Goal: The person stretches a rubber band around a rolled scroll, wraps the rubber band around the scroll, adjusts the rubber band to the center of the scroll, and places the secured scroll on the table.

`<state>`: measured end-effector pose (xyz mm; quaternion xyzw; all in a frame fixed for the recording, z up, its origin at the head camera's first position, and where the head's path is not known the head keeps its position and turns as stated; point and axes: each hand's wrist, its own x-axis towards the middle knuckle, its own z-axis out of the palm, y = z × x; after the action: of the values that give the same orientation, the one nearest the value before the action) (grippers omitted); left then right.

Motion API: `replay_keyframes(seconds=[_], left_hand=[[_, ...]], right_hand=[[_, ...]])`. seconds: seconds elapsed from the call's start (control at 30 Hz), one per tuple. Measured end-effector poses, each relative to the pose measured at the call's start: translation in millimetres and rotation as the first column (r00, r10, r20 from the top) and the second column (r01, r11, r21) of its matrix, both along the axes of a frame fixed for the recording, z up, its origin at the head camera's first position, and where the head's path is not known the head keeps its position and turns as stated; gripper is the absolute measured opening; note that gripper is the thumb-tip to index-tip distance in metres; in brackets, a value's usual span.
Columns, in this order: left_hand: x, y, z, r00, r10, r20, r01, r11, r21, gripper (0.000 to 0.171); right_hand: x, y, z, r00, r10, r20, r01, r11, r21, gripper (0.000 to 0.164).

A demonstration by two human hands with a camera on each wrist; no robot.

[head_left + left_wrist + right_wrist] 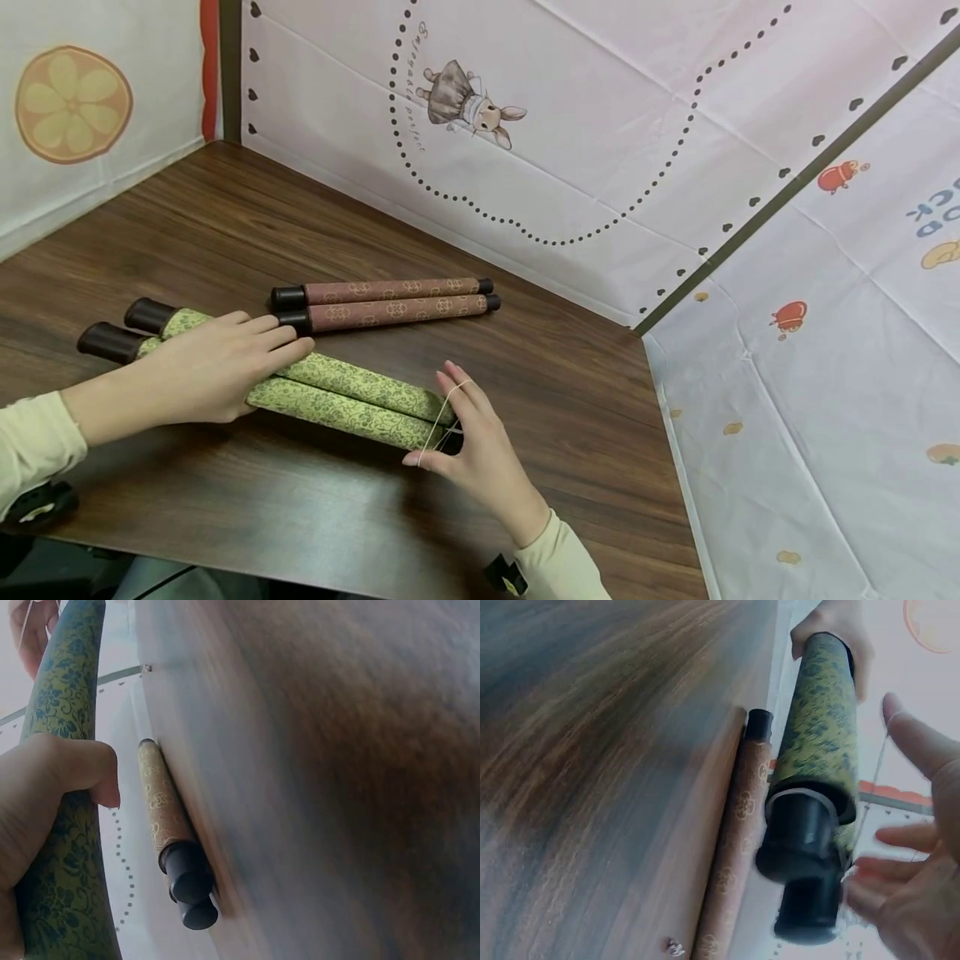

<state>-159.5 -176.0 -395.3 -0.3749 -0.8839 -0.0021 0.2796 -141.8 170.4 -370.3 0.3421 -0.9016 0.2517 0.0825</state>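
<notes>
My left hand (217, 367) grips a scroll (360, 387) rolled on two rods, covered in green floral cloth with dark end knobs (112, 342). The left wrist view has my thumb and hand (45, 787) wrapped round the green cloth. The scroll is held above the table, slanting down to the right in the head view. At its right end, my right hand (480, 437) has thumb and fingers spread apart. A thin pale elastic band (437, 417) is stretched between them, near the black knobs (799, 832). Whether the band encircles both rods is unclear.
A second double-rolled scroll (397, 312), reddish-brown with gold flower motifs, lies on the dark wooden table (585, 400) behind the green one. White printed cloth panels (600, 125) stand along the table's back and sides. The table's front edge is close to the person.
</notes>
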Motion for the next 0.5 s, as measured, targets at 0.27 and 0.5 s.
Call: replay_keyframes(seconds=[0.27, 0.5], left_hand=[[4.7, 4, 0.6, 0.998, 0.061, 0.02, -0.061, 0.998, 0.031, 0.081], [8.3, 4, 2.0, 0.989, 0.141, 0.035, -0.143, 0.986, 0.084, 0.082]], right_hand=[[7.8, -2, 10.0, 0.964, -0.241, 0.115, 0.237, 0.97, 0.052, 0.109], [8.8, 2, 17.2, 0.906, -0.336, 0.257, 0.364, 0.929, -0.067, 0.109]])
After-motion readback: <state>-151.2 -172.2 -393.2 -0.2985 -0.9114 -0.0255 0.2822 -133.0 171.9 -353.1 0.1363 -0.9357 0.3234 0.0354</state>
